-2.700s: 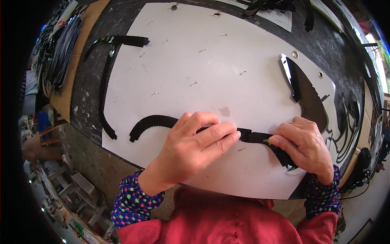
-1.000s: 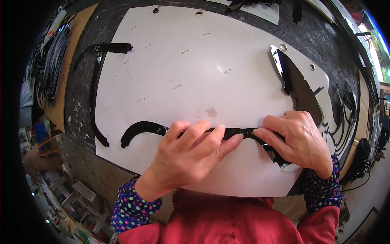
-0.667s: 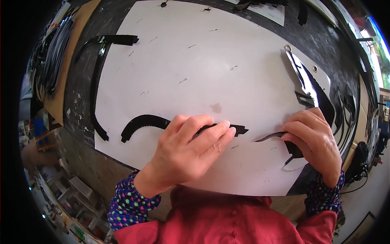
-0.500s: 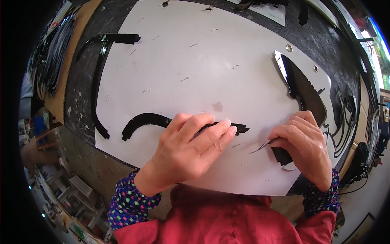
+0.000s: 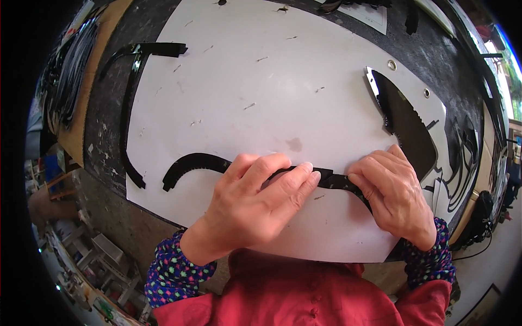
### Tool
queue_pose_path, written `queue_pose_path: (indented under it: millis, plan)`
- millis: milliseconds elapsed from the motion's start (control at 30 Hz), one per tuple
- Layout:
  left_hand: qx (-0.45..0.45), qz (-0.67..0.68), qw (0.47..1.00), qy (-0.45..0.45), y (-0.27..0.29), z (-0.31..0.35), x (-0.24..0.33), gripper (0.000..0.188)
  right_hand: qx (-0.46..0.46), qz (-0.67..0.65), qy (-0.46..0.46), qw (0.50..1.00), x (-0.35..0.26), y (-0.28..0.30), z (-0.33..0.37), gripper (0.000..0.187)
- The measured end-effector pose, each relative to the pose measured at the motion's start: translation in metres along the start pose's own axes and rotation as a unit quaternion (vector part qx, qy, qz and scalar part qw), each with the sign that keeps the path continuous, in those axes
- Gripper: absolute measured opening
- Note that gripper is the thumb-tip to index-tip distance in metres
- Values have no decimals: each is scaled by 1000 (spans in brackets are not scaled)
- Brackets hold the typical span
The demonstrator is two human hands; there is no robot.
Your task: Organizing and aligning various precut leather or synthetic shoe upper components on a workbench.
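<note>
A curved black strip [image 5: 198, 162] with a notched inner edge lies along the near part of the white board [image 5: 272, 119]. My left hand [image 5: 253, 198] presses its right half down, fingertips bunched together on it. A second black strip [image 5: 340, 181] meets the pointed end of the first, just right of my left fingertips. My right hand [image 5: 389, 190] pinches this second strip between thumb and fingers, low over the board. Its far end curves down under my palm and is partly hidden. Whether the two ends overlap or only touch, I cannot tell.
A broad black curved piece [image 5: 402, 117] with a serrated edge lies beyond my right hand. At the left edge, a long bent black strip [image 5: 130, 119] hangs partly off the board. Thin black offcuts [image 5: 462, 163] are at the right. Bundled dark strips [image 5: 65, 70] lie far left.
My right hand has moved slightly left, bringing the second strip's end up against the first strip. The thin curled sliver by its fingertips no longer shows. My left hand has barely moved.
</note>
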State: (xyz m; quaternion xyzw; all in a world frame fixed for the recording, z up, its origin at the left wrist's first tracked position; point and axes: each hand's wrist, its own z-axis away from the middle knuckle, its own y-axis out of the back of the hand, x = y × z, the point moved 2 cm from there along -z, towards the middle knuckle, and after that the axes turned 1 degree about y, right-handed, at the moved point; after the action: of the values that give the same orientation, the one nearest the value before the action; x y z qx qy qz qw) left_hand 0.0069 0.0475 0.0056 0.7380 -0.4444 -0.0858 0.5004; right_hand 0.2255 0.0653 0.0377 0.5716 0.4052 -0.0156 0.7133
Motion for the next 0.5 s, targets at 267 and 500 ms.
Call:
queue_pose_path:
  millis: [267,500]
  plan:
    - [4,10,1000,11,-1,0,1,16,-10,-4,-5,1000,2,1,-5,7]
    - [5,9,1000,10,0,0,1,17,-18,3,-10,1000,1,2,-6,9]
